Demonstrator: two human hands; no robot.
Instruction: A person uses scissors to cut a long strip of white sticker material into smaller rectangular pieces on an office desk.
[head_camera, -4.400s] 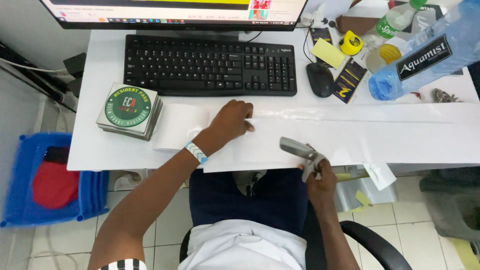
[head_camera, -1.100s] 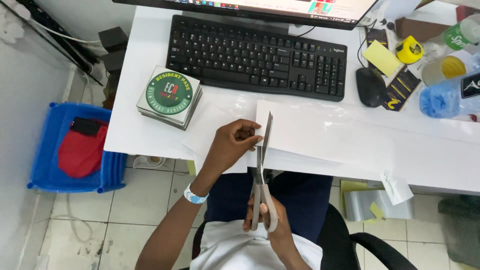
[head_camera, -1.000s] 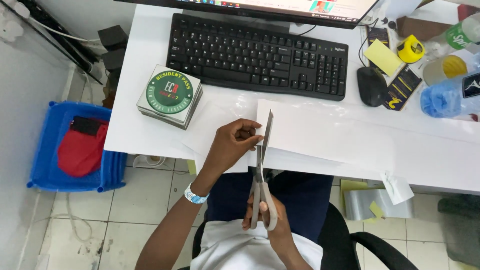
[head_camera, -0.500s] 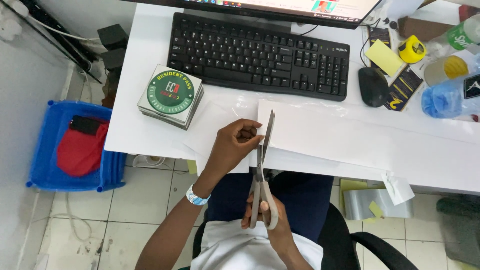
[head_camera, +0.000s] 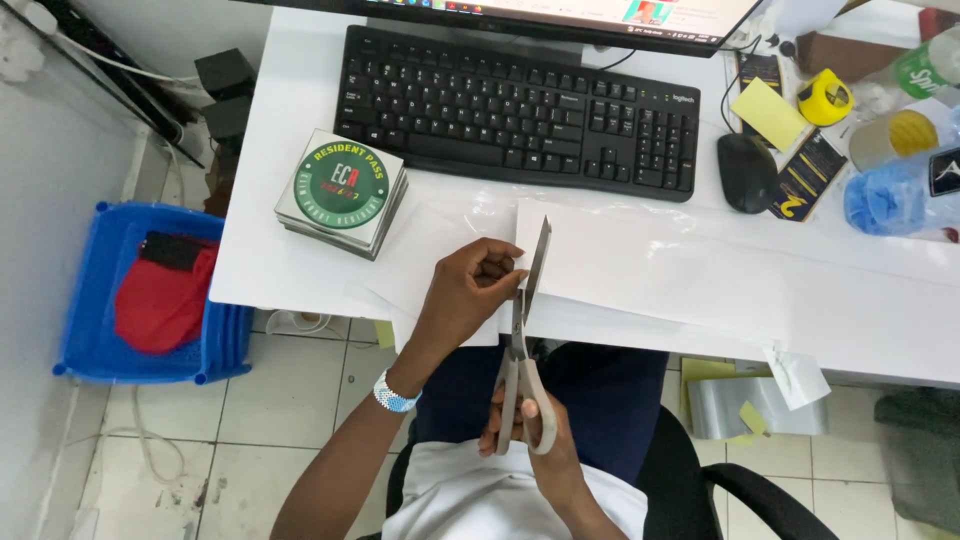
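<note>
Person seated at white bench (head_camera: 300, 270); left hand (head_camera: 470, 295) clenched on the edge of a white paper sheet (head_camera: 640, 275) lying flat on the bench, fingers pinching it just beside the blades; right hand (head_camera: 525, 425) down over the lap, gripping the grey handles of scissors (head_camera: 525, 330), blades pointing away from the body & partly parted, tips up over the sheet's left edge. Black keyboard (head_camera: 520, 110) behind the sheet, black mouse (head_camera: 745, 172) to its right w/ yellow sticky pad (head_camera: 768, 112) near. Stack of square cards w/ round green sticker (head_camera: 342, 190) left of the hand; blue crate (head_camera: 150, 290) on the floor holding sth red.
</note>
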